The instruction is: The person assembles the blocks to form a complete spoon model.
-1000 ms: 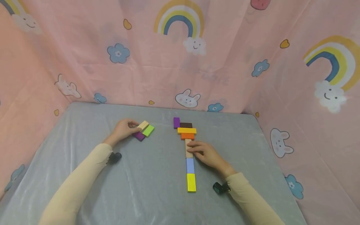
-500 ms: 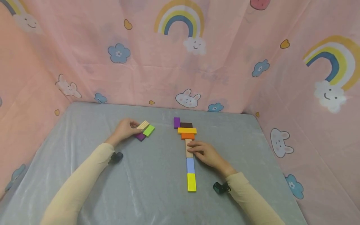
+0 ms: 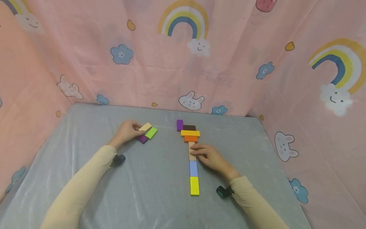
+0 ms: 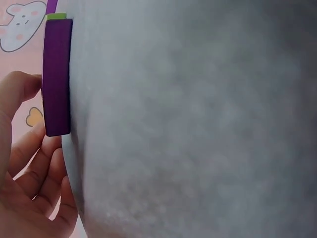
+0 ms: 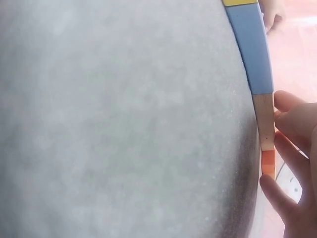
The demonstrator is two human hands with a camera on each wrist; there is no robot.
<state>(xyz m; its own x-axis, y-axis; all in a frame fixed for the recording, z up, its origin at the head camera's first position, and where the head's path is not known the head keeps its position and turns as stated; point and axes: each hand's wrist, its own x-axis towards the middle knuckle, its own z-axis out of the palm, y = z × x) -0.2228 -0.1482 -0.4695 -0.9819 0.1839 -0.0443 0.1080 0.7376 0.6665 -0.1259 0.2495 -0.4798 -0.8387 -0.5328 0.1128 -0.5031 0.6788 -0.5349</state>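
Note:
In the head view my left hand (image 3: 126,130) pinches a pale, striped wooden piece (image 3: 145,127), perhaps several thin slats together. A lime green block (image 3: 151,133) lies against it, and a purple block (image 3: 142,139) sits on its near side. The left wrist view shows the purple block (image 4: 57,77) in front, hiding the wooden piece. My right hand (image 3: 210,157) rests its fingertips on a plain wooden block (image 3: 192,156). That block stands in a line between an orange block (image 3: 190,139) and a blue block (image 3: 193,168); the right wrist view shows the fingers along its upper side.
A yellow block (image 3: 194,186) ends the line nearest me. At its far end lie an amber bar (image 3: 190,133), a dark brown block (image 3: 189,128) and another purple block (image 3: 179,125). Grey cloth covers the table (image 3: 160,190), and a pink printed curtain (image 3: 148,79) surrounds its back and sides.
My left hand has shifted very slightly to the right, still holding the striped wooden piece. The right hand and the line of blocks look the same.

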